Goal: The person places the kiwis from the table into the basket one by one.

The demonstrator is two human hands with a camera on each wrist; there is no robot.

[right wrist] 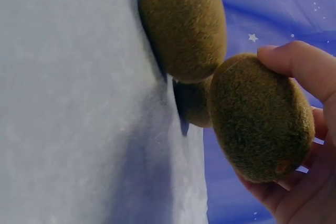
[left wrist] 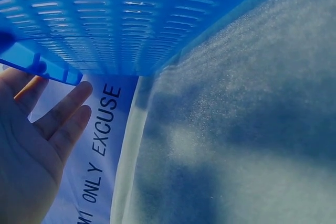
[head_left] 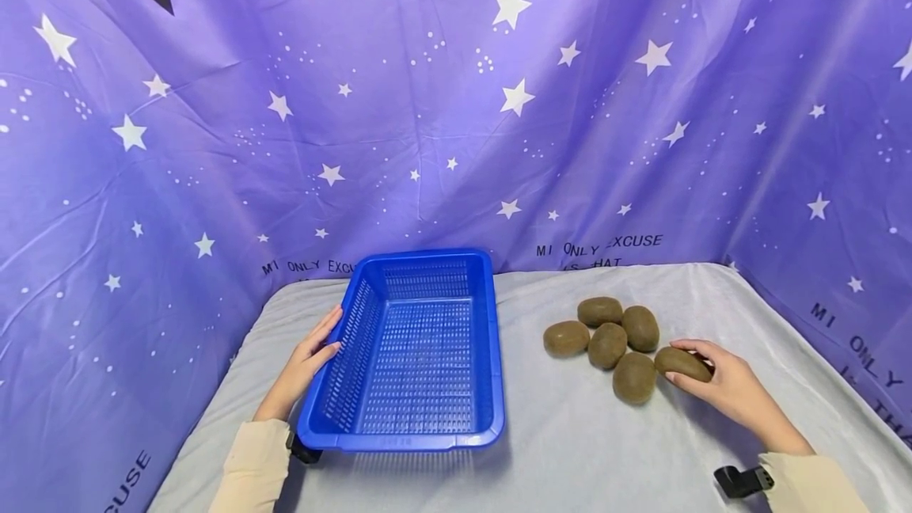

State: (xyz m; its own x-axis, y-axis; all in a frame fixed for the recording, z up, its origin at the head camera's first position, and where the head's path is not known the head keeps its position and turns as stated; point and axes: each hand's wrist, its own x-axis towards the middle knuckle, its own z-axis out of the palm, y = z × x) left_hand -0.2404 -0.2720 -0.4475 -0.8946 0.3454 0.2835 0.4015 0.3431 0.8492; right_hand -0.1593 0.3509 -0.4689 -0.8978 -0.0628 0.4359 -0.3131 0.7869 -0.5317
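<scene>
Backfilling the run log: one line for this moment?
right hand: holds brown fuzzy oval kiwi | left hand: touches blue rectangular plastic basket | five more kiwis: on pale-grey cloth

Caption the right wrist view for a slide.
Right hand gripping one kiwi, with two other kiwis on a pale cloth.

R wrist cam: R hand (right wrist: pixel 321 166) partly behind kiwi (right wrist: pixel 260 119). L wrist cam: L hand (left wrist: pixel 31 150), basket (left wrist: pixel 115 24) cropped at edges.

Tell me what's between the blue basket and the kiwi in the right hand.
Head view: a stretch of bare pale cloth, then five loose kiwis.
</scene>
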